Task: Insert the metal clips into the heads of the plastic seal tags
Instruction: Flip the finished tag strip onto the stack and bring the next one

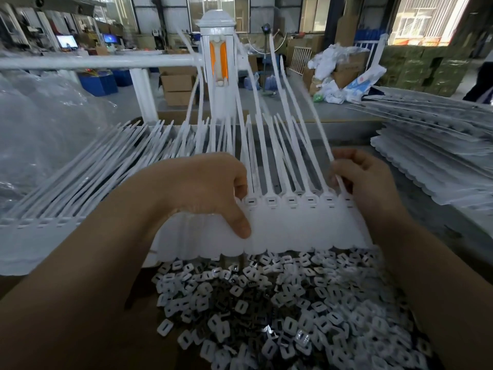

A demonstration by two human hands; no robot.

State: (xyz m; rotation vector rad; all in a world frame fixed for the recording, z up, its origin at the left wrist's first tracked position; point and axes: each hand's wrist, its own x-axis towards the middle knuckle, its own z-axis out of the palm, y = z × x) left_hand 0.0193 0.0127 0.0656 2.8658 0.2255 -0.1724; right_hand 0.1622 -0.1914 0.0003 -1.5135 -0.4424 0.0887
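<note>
Both hands clamp tag strip [290, 231]: left hand [210, 190], right hand [365, 182]. Heads run 9-to-3; clip pile [280, 303] at 6, equally near.

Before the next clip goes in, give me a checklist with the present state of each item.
1. Strip of seal tags held steady: ok, left hand grips its left part, thumb on the flat face.
2. Right hand free to pick a clip: not ok, it pinches a tag tail.
3. Head slots facing up and visible: ok.
4. Metal clips in reach: ok, pile lies just below the strip.
5. Slots already filled: cannot tell.
</note>
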